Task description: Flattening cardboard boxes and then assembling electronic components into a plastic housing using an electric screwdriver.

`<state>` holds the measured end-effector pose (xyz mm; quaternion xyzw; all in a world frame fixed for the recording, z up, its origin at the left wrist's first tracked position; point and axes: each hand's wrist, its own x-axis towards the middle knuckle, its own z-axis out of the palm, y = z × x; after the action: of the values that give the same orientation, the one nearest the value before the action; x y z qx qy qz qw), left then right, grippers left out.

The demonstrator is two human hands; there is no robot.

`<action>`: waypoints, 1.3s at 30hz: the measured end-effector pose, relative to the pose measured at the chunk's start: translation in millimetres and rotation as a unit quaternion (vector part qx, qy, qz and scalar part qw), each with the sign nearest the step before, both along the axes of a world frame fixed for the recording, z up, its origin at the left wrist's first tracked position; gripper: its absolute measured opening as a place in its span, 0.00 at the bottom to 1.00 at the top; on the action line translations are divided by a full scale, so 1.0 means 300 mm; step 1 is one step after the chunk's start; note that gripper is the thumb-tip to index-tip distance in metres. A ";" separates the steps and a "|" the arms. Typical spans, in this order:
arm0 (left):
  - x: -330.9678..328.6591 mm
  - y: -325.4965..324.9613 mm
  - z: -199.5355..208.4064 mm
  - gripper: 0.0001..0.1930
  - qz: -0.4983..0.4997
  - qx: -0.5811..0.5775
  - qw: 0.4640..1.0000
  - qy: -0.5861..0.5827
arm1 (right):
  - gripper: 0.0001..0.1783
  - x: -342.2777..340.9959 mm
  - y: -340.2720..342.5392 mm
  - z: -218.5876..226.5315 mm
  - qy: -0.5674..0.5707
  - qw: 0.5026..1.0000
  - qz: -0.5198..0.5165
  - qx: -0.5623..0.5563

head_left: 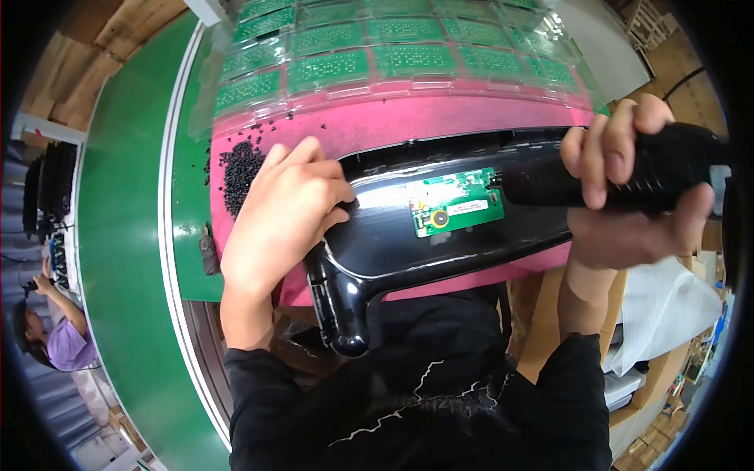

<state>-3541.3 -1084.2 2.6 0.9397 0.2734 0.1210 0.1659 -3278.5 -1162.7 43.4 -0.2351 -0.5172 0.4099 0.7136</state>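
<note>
A long, glossy black plastic housing point(377, 235) lies across the pink mat, with a short handle-like stub pointing toward me. On its middle sits a green circuit board point(458, 206) bearing a round coil-like part. My left hand point(294, 200) is at the housing's left end, fingers curled and closed on its edge. My right hand point(624, 180) wraps round a thick black tool that looks like an electric screwdriver point(542, 180). The tool lies almost level, its narrow end at the board's right edge. Whether its tip touches a screw cannot be made out.
Small black screw-like pieces point(239, 169) are heaped left of the housing on the pink mat point(393, 118). Clear trays of green boards point(330, 59) stand at the back. A dark object point(209, 251) lies by the mat's left edge. Another person point(67, 337) works far left.
</note>
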 end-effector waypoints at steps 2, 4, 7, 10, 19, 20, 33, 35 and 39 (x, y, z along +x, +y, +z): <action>0.014 -0.027 0.001 0.04 0.032 0.081 0.994 0.071 | 0.33 0.008 0.004 -0.019 0.000 0.999 -0.033 -0.023; 0.022 -0.037 -0.011 0.02 0.034 0.097 0.993 0.056 | 0.33 0.016 0.011 -0.038 -0.011 0.997 -0.063 -0.051; 0.034 -0.042 -0.012 0.07 0.057 0.115 0.987 0.096 | 0.31 0.024 0.026 -0.060 -0.025 0.995 -0.073 -0.058; 0.038 -0.036 -0.008 0.07 0.042 0.113 0.988 0.096 | 0.30 0.031 0.032 -0.075 -0.041 0.994 -0.083 -0.058; 0.107 -0.035 -0.019 0.08 -0.097 -0.007 0.991 -0.089 | 0.29 0.031 0.041 -0.106 -0.084 0.987 -0.114 -0.070; 0.116 -0.034 -0.029 0.08 -0.096 -0.008 0.991 -0.090 | 0.29 0.030 0.042 -0.108 -0.080 0.987 -0.115 -0.074; 0.151 -0.050 -0.083 0.06 -0.112 -0.100 0.986 -0.071 | 0.25 0.023 0.089 -0.094 -0.141 0.985 -0.033 -0.092; 0.151 -0.048 -0.083 0.06 -0.109 -0.107 0.986 -0.064 | 0.25 0.011 0.091 -0.093 -0.145 0.985 -0.033 -0.090; 0.151 -0.046 -0.071 0.06 -0.102 -0.117 0.987 -0.042 | 0.24 -0.001 0.091 -0.104 -0.138 0.985 -0.051 -0.089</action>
<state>-3496.1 -1098.0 -18.8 0.9308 0.1814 0.1105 0.2973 -3278.6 -1135.5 12.3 -0.3782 -0.5592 0.3811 0.6316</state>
